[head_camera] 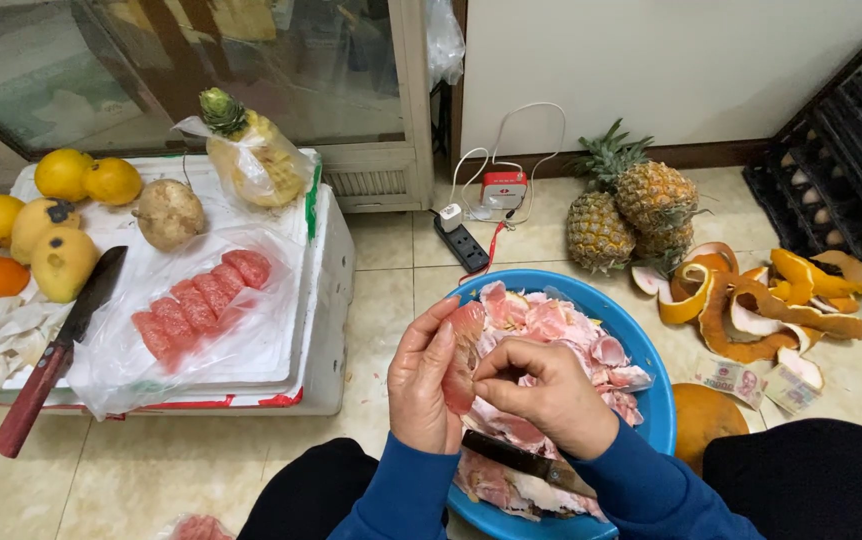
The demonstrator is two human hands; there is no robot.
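A pink pomelo segment point(460, 362) is held upright between the two hands, above the near rim of a blue basin point(651, 400). Its flesh is seen as pale red and glossy, with a lighter membrane edge at the top. The left hand point(425, 380) is cupped behind it, fingers close together and wrapped against the segment; the right hand point(543, 392) is pinched on its right edge with thumb and forefinger. A small knife point(526, 461) is tucked under the right hand — how it is gripped cannot be told, as the handle is hidden by the palm and sleeve.

The basin is filled with pink-and-white peelings point(561, 330); its near part is cut off by the arms and the frame edge. To the left, a white foam box point(291, 330) is seen, on which peeled segments point(201, 300) are laid in a row on clear plastic, beside a red-handled cleaver point(56, 350), yellow fruits point(51, 220) and a bagged pineapple point(251, 155). Two whole pineapples point(631, 210) stand on the floor by the wall, with orange rinds point(761, 300) and banknotes point(756, 382) to the right. A pink scrap at the bottom edge is too cut off to be identified — only its colour shows.
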